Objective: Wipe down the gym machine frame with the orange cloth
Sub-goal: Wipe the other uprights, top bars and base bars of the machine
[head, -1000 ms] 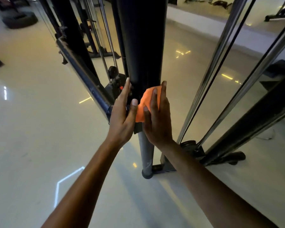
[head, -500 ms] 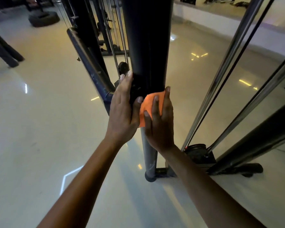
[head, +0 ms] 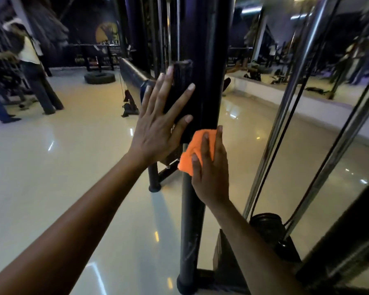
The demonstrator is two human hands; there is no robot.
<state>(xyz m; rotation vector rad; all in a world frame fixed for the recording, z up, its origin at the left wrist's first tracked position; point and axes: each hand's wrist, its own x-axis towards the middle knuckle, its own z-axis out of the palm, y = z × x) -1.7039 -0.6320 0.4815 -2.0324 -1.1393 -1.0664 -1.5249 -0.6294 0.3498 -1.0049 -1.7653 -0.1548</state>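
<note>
My right hand (head: 209, 167) presses the cloth (head: 193, 150) flat on the post (head: 202, 81), fingers straight over it, not curled round. Left hand (head: 160, 122) just beside, spread wide, palm braced on the black frame, holding nothing. Cloth looks soft, light, bunches easily; best kept under the flat palm so it doesn't slip. Post is rigid, smooth, won't give. More post below my hand left to wipe, I'd judge.

Legible text: none for you to log. The yellow emblem (head: 107, 34) on the far dark wall carries lettering beneath it, too blurred to read.
</note>
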